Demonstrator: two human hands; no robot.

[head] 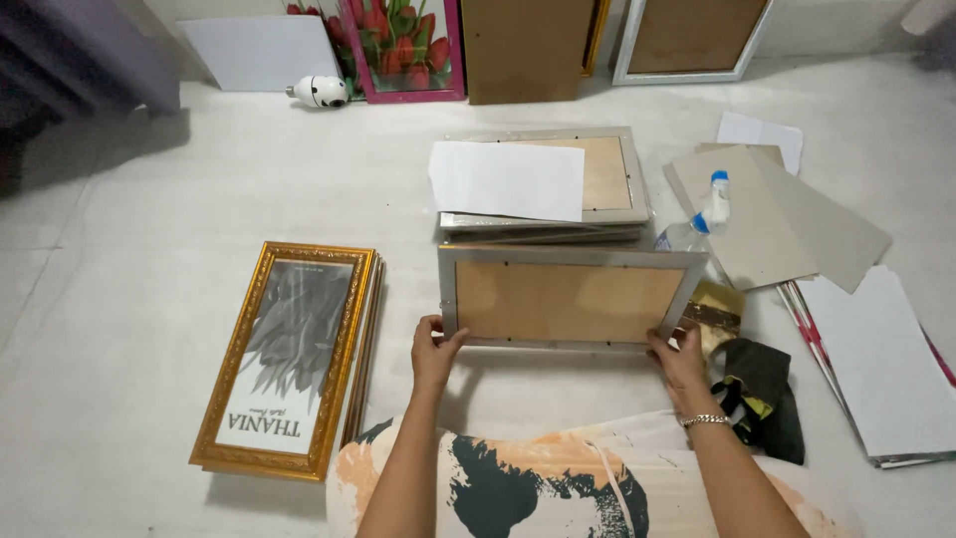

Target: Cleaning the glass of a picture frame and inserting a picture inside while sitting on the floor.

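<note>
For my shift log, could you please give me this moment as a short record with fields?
Setting: white floor, seen from above
Left hand: grips the lower left corner of the silver frame
Right hand: grips the frame's lower right corner
Frame: back side up, brown backing showing, tilted up toward the person
Behind it: frame stack with a white sheet on top
Left: gold frame on a pile
Right: spray bottle, grey boards, dark cloth

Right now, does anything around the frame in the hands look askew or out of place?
The white sheet lies crooked on the frame stack, overhanging its left edge. The spray bottle lies tipped beside the stack.
</note>
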